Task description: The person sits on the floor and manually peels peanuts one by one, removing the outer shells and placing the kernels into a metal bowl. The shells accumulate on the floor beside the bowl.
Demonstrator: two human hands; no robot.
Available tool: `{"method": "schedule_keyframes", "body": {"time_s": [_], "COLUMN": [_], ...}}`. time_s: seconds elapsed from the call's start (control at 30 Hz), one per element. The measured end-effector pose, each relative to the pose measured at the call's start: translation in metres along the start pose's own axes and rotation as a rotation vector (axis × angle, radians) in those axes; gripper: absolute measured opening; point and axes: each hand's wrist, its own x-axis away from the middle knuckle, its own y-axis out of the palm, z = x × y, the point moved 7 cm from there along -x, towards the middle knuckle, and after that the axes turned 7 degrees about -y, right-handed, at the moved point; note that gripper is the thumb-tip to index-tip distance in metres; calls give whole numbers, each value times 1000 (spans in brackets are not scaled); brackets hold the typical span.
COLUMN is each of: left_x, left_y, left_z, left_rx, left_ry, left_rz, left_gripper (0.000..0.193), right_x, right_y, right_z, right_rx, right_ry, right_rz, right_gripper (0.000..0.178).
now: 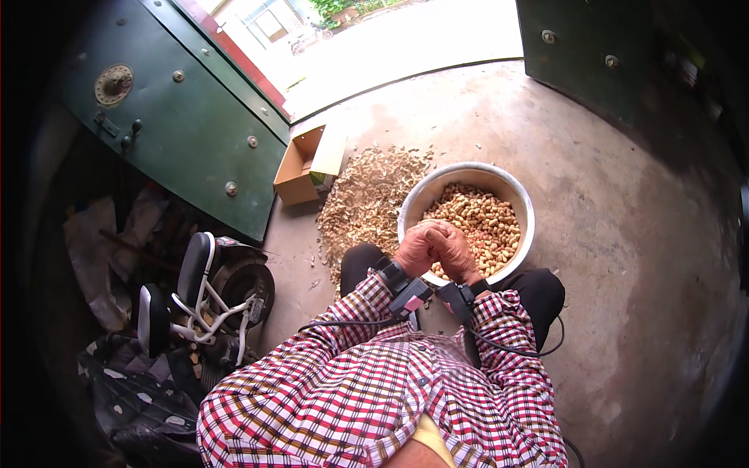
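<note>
A wide pale metal basin (521, 189) stands between my knees, holding many unshelled peanuts (485, 221), with some reddish kernels showing among them. Over its near left rim my left hand (415, 249) and my right hand (456, 253) meet, fingertips pressed together and curled inward. Both hands are closed. Whatever sits between the fingers is hidden by them. Left of the basin, a heap of broken peanut shells (365, 204) spreads over the floor, reaching my left knee.
An open cardboard box (298, 173) lies behind the shell heap. A green metal door (183, 101) stands at the left, another green door (585, 54) at the far right. A small cycle with black seats (197, 265) and a dark quilted cover (133, 398) are at the left. Concrete floor (624, 257) extends right.
</note>
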Motion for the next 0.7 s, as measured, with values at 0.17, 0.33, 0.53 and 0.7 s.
{"method": "schedule_keyframes", "body": {"time_s": [0.17,0.33,0.53,0.7], "left_x": [-4,6,3,7], "left_y": [-8,19,25,30], "left_z": [-5,10,13,16], "left_rx": [58,144,161,176], "left_ry": [12,71,129,120], "left_rz": [4,119,78,51], "left_gripper": [21,10,11,11], "right_x": [2,-2,1,-2], "right_y": [1,5,8,4], "right_z": [-8,-13,-23,-21], "right_rx": [91,56,41,167], "right_ry": [-44,-70,-75,-104], "right_rz": [48,105,159,182], "right_gripper": [54,28,19,22]}}
